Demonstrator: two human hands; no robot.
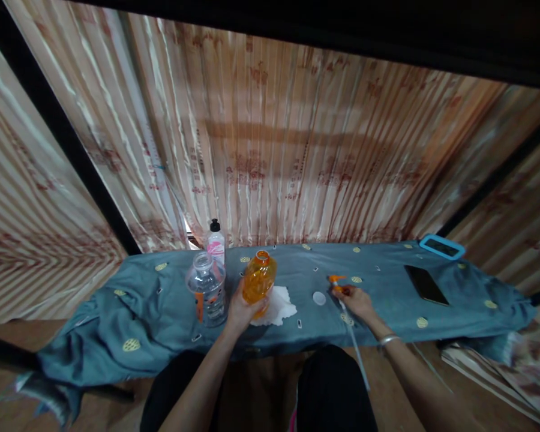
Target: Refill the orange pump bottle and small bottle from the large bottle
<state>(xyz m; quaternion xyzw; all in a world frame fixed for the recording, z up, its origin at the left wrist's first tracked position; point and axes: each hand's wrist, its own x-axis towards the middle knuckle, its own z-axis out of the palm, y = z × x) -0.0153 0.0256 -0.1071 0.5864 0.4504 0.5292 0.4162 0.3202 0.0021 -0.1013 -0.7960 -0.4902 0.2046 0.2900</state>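
An uncapped orange see-through bottle (pixel 259 279) stands slightly tilted, and my left hand (pixel 243 309) is wrapped round its lower left side. Under and beside it lies a white paper sheet (pixel 281 306) with a wavy edge. In my right hand (pixel 356 301) is an orange pump head (pixel 337 282), whose long pale tube (pixel 357 351) hangs down past the table's front edge. A small white disc (pixel 318 298) lies flat just left of that hand. Left of the orange bottle is a clear plastic bottle (pixel 207 294) with an open neck.
Behind the clear bottle stands a white bottle with a black cap (pixel 215 243). At the right lie a dark phone (pixel 426 284) and a blue-framed object (pixel 441 246). A teal patterned cloth (pixel 162 312) covers the table. Curtains (pixel 270 144) and dark posts surround it.
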